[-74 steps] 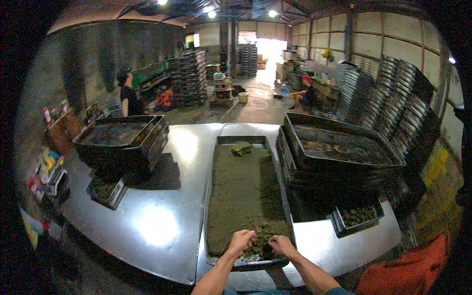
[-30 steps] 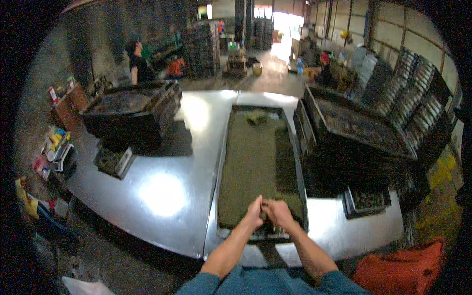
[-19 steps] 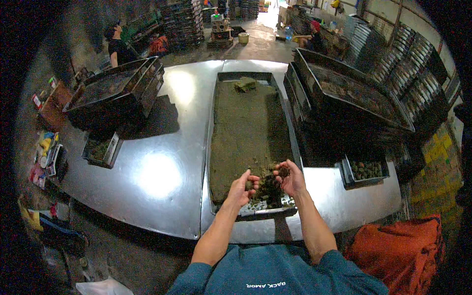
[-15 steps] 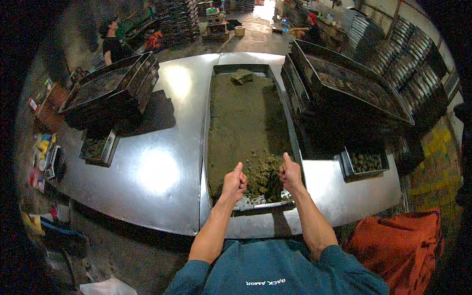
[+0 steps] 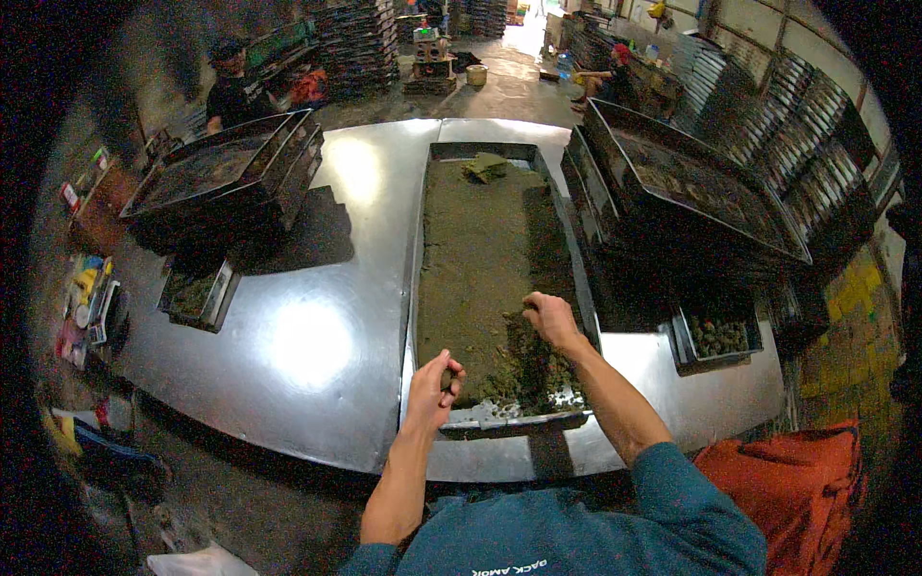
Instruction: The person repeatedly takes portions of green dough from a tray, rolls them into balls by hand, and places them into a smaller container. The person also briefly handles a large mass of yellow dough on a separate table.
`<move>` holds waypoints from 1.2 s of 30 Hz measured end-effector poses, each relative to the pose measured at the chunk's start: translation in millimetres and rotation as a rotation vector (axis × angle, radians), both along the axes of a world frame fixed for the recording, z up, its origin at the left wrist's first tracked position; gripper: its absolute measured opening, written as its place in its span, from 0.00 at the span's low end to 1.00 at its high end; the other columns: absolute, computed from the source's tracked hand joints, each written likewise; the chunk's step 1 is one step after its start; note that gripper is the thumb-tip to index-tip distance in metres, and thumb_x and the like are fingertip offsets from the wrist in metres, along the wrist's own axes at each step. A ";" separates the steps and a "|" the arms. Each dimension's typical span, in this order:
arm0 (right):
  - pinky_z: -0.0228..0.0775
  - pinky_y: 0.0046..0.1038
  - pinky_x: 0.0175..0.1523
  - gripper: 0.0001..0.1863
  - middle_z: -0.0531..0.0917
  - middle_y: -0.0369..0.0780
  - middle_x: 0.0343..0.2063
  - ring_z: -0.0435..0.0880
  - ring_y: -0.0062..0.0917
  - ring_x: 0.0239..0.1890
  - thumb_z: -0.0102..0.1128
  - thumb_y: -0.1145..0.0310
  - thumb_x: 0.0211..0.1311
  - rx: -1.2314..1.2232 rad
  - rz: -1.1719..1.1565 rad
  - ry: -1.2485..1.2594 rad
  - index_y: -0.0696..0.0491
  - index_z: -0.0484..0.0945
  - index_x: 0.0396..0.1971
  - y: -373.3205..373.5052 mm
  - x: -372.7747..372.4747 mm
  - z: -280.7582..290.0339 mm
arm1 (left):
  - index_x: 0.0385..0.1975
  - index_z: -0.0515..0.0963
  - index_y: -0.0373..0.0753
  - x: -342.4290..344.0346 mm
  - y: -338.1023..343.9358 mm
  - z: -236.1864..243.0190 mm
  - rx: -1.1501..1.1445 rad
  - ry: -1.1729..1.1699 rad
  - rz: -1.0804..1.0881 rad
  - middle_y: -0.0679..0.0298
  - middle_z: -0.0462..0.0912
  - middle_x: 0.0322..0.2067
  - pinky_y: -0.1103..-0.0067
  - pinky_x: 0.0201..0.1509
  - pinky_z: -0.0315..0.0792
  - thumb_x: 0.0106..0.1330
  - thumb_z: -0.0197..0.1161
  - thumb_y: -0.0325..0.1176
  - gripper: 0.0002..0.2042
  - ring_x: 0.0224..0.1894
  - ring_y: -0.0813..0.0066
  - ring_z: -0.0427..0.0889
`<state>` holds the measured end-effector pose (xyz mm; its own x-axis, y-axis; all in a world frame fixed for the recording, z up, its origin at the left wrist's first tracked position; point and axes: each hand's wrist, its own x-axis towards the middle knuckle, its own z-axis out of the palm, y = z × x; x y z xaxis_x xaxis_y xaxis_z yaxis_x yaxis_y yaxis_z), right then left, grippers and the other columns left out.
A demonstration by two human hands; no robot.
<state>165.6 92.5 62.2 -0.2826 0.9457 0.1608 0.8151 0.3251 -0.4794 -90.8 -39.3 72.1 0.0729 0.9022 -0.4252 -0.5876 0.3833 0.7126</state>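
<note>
A long metal tray (image 5: 419, 278) in front of me holds a flat olive-brown layer of crumbly material (image 5: 475, 259), broken into crumbs at the near right, where bare metal shows. A folded flap of the material (image 5: 485, 168) sticks up at the far end. Over the tray's near left side, my left hand (image 5: 434, 389) is closed with its palm side up, curled round a small dark lump (image 5: 446, 379). My right hand (image 5: 552, 320) reaches over the right half, its fingers pinched at the edge of the broken area; a bit of the material seems to be between them.
Stacked dark trays stand left (image 5: 221, 163) and right (image 5: 691, 182) on the metal table (image 5: 375, 317). A small tray (image 5: 197, 293) sits left; another small tray (image 5: 715, 336) with several round lumps sits right. Two people are farther off. Orange cloth (image 5: 788, 490) lies at my right.
My right hand has moved forward and left across the tray, its fingers now turned down. My left hand has dropped nearer and turned, showing the lump. The person at left has turned.
</note>
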 end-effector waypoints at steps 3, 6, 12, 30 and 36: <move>0.73 0.41 0.42 0.12 0.81 0.49 0.32 0.80 0.44 0.38 0.63 0.69 0.52 -0.017 0.032 -0.217 0.56 0.80 0.36 14.0 -14.9 -9.6 | 0.26 0.72 0.38 -15.0 -14.2 -3.7 -0.059 -0.018 0.045 0.61 0.76 0.24 0.88 0.11 0.50 0.68 0.54 0.42 0.14 0.15 0.83 0.66; 0.73 0.41 0.42 0.11 0.81 0.48 0.31 0.80 0.43 0.37 0.63 0.69 0.52 0.060 0.102 -0.115 0.55 0.80 0.36 14.6 -30.2 -24.5 | 0.27 0.73 0.37 -26.4 -22.9 -8.6 -0.059 -0.009 0.048 0.60 0.76 0.25 0.87 0.12 0.51 0.68 0.54 0.42 0.14 0.15 0.82 0.66; 0.74 0.38 0.40 0.10 0.82 0.45 0.32 0.82 0.39 0.32 0.61 0.70 0.54 -0.031 0.022 0.022 0.56 0.81 0.36 11.0 -36.7 -18.4 | 0.34 0.76 0.35 -27.7 -28.1 -12.5 0.030 -0.036 0.055 0.60 0.78 0.30 0.85 0.21 0.62 0.68 0.55 0.40 0.13 0.24 0.79 0.72; 0.58 0.24 0.19 0.18 0.75 0.37 0.19 0.70 0.19 0.17 0.50 0.55 0.67 -0.515 -0.384 0.942 0.52 0.70 0.23 -91.0 -11.3 1.8 | 0.23 0.73 0.39 40.5 -3.6 -22.0 0.101 -0.207 -0.025 0.63 0.76 0.20 0.84 0.13 0.55 0.68 0.52 0.45 0.17 0.15 0.79 0.69; 0.67 0.22 0.26 0.13 0.79 0.38 0.29 0.76 0.21 0.25 0.46 0.56 0.69 -0.821 -0.360 1.426 0.50 0.71 0.41 -113.0 18.2 21.6 | 0.28 0.72 0.38 46.6 -3.5 -8.7 0.007 -0.102 0.017 0.61 0.76 0.25 0.86 0.11 0.55 0.70 0.51 0.44 0.15 0.16 0.79 0.70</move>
<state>183.9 -20.5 83.8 -0.1225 0.8826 -0.4538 -0.4162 -0.4608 -0.7839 -44.1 -42.8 63.4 0.1005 0.9064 -0.4102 -0.6639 0.3682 0.6509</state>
